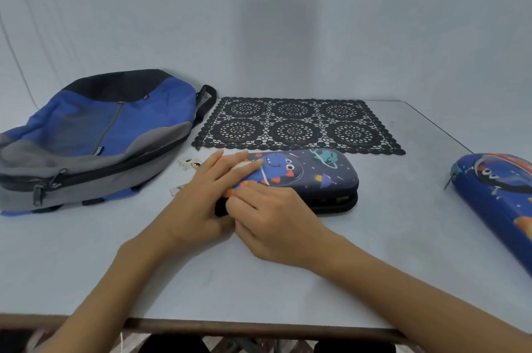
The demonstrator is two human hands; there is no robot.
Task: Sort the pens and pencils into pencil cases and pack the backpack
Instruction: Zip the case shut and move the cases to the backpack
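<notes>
The step in hand appears to be the closing of the dinosaur pencil case [302, 177], which lies flat at the centre of the tabletop [288, 280], just in front of the black lace placemat [296, 125]; its lid is down, but a dark gap shows along the near edge, so the zip is judged not yet fully run. The left hand [210, 194] lies flat, fingers extended, pressing on the case's left end; the right hand [273, 223] is curled at the case's near left corner, fingertips pinched, probably on the zip pull, though the pull itself is hidden. No loose pens or pencils are visible; sorting is therefore judged largely complete.

The next move calls for drawing the zip around the perimeter while the left hand holds the lid down; packing then follows. The second pencil case [501, 205] lies well apart at the right edge, seemingly shut; the backpack [100, 134] lies on its side at the left, its main zip apparently closed, so it requires opening first. A small charm [190, 164] rests between backpack and case.

The tabletop is pale grey with a brown front edge; a plain pale backdrop encloses it.
</notes>
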